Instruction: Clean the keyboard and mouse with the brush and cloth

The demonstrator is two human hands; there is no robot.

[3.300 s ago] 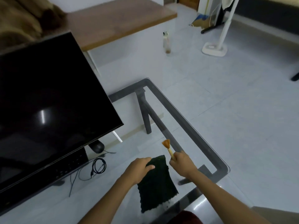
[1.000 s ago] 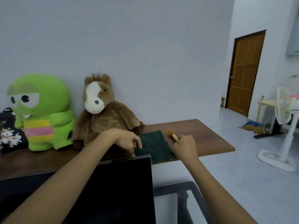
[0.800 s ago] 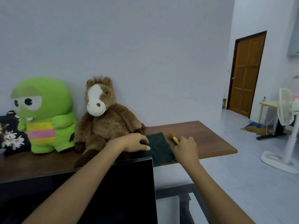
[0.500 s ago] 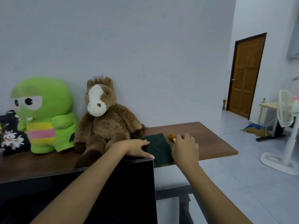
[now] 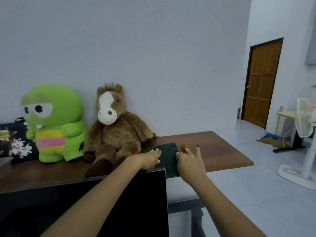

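A dark green cloth [image 5: 168,155] lies flat on the brown wooden shelf [image 5: 222,156], to the right of the plush horse. My left hand [image 5: 149,159] rests on the cloth's left part with its fingers straight. The small brush [image 5: 184,145] lies on the shelf beside the cloth's right edge; only its orange bristle tuft shows. My right hand [image 5: 189,160] hovers over the brush handle with fingers spread, fingertips at the tuft. Keyboard and mouse are out of view.
A black monitor [image 5: 102,202] fills the lower left in front of the shelf. A brown plush horse [image 5: 112,132] and a green plush toy [image 5: 53,124] sit on the shelf. A white standing fan [image 5: 304,142] and a wooden door [image 5: 261,82] are at the right.
Over the last second both hands lowered the cloth and brush onto the shelf. My left hand flattened onto the cloth, and my right hand's fingers uncurled from the brush handle.
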